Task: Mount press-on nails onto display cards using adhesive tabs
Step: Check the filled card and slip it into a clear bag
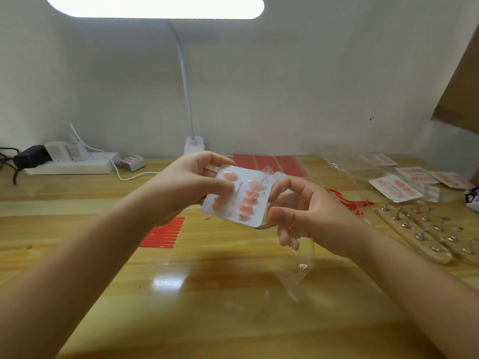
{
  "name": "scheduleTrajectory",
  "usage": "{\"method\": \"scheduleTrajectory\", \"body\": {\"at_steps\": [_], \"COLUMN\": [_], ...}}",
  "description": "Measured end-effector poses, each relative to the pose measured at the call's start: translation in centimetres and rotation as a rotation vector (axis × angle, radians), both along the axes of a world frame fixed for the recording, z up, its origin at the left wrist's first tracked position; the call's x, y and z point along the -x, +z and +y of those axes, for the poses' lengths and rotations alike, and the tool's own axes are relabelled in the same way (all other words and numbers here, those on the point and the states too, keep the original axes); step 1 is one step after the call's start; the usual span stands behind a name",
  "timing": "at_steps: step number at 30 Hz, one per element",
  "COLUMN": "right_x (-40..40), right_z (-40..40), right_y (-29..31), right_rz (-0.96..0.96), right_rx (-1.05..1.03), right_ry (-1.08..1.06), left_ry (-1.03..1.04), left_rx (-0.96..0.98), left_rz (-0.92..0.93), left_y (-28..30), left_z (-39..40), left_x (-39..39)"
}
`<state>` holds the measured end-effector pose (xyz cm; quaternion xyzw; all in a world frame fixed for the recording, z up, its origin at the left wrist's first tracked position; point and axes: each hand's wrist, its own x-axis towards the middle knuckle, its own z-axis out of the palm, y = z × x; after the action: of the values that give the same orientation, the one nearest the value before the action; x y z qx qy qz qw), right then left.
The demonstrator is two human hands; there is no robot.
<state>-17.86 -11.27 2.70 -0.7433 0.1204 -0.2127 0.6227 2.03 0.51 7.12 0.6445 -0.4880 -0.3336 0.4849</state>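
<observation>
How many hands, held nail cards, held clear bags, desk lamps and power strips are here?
hands: 2 (left hand, right hand)
held nail card: 1
held clear bag: 1
desk lamp: 1
power strip: 1
Total: 6

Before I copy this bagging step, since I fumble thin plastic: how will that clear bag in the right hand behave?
The clear plastic bag hangs limp below the right hand, so it is probably floppy and very light. Its glossy film looks slippery, so the mouth may close. The display card, held by the left hand, stays flat, so it seems stiffer.
</observation>
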Motion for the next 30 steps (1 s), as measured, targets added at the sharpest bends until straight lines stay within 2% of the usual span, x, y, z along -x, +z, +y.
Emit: {"method": "scheduleTrajectory", "body": {"at_steps": [7, 18, 22, 30], "right_x": [0.1, 0.0, -0.1, -0.4], "right_z": [0.3, 0.9, 1.0, 1.0], "right_y": [0.2, 0.7, 0.6, 0.7], "right_rz": [0.018, 0.006, 0.034, -0.004], "right_rx": [0.029, 0.002, 0.037, 0.07], "right_ry": [-0.05, -0.108, -0.111, -0.245], "left_ry": [-0.075, -0.103, -0.152, 0.056], "left_rx": [0.016, 0.16, 0.137, 0.175], "left_rz": [-0.053, 0.026, -0.034, -0.043], "left_y": [-0.2, -0.1, -0.6, -1.8], "left_z": [0.1, 0.2, 0.2, -0.2], "left_x": [0.1, -0.1, 0.5, 2.0]}}
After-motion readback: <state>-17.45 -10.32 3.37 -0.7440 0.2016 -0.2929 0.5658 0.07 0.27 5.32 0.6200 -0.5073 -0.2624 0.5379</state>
